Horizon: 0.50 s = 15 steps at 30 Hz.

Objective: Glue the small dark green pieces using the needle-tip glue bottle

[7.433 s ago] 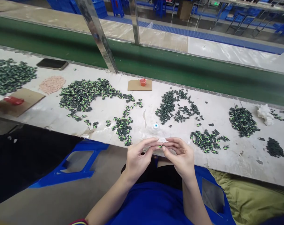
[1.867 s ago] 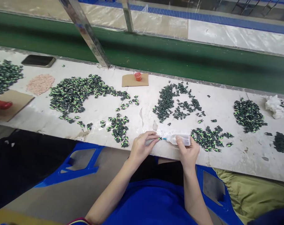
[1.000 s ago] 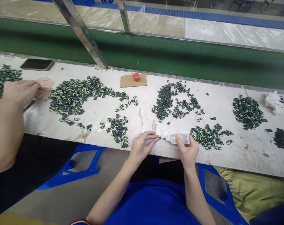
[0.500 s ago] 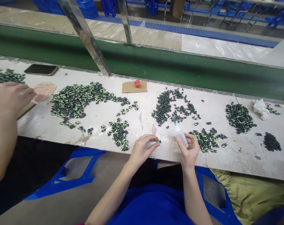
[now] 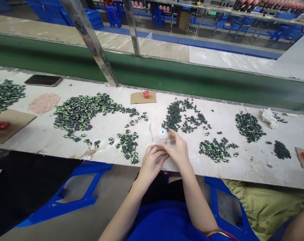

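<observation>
In the head view my left hand (image 5: 152, 159) is closed, its fingertips pinched round a small dark piece, mostly hidden, of which a green-and-black edge (image 5: 168, 155) shows. My right hand (image 5: 178, 149) lies against it, thumb touching the left fingers. Between the right thumb and fingers sits a whitish squeeze bottle (image 5: 162, 136), its blue tip facing up toward me. The right fingers are slightly blurred, and the bottle's lower part is hidden. Beyond the hands is a heap of small dark green pieces (image 5: 174, 115). Black-and-lime pieces (image 5: 128, 144) lie to the left, similar ones (image 5: 215, 149) to the right.
A red pot (image 5: 146, 94) stands on cardboard (image 5: 135, 98) by the far edge. Further left lie a big heap of black-and-lime pieces (image 5: 76, 112), pale pink bits (image 5: 43, 103) and a phone (image 5: 43, 80). A crumpled tissue (image 5: 269, 117) and dark heaps (image 5: 249, 127) are at right.
My right hand has moved left with the squeeze bottle and now meets my left hand. The bottle has turned so its tip faces me. A co-worker's hand has left the view at left.
</observation>
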Each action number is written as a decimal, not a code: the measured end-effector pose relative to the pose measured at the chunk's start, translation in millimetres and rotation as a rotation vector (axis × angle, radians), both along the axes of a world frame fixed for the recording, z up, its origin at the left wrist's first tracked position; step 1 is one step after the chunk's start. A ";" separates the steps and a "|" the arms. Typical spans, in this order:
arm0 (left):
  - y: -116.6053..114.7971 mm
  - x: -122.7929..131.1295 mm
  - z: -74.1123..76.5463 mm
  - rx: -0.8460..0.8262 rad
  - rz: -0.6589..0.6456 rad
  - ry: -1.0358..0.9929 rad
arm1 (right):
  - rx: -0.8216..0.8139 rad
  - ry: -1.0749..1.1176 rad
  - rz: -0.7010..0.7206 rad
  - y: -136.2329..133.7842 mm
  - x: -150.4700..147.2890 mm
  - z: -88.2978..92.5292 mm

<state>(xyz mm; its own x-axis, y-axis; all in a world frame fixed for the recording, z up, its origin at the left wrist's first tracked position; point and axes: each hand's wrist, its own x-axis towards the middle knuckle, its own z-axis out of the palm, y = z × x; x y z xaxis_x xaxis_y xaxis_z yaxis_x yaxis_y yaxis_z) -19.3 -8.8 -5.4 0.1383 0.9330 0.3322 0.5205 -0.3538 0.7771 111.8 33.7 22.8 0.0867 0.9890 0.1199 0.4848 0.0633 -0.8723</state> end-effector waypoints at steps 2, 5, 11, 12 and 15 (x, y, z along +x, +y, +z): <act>-0.1 0.0 0.1 -0.014 0.006 -0.008 | 0.072 -0.076 -0.134 -6.1 15.7 2.1; 0.0 2.4 0.0 -0.020 0.027 -0.017 | 0.109 -0.243 -0.240 -10.7 34.5 1.8; -0.6 7.1 -1.3 -0.003 0.066 -0.004 | 0.052 -0.335 -0.185 0.3 33.0 -11.4; -0.6 6.8 -0.8 -0.008 0.064 -0.009 | 0.063 -0.331 -0.180 2.7 31.4 -12.6; -1.5 5.0 3.7 -0.049 0.053 -0.067 | 0.097 -0.324 -0.170 7.0 30.7 -12.5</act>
<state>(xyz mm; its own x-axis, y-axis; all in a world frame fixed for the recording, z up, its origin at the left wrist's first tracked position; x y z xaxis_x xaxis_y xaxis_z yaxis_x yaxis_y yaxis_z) -14.3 -10.3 -1.7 0.0672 0.9539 0.2926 0.4841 -0.2876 0.8264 142.5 40.7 10.4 0.1913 0.9464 0.2604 0.7450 0.0327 -0.6662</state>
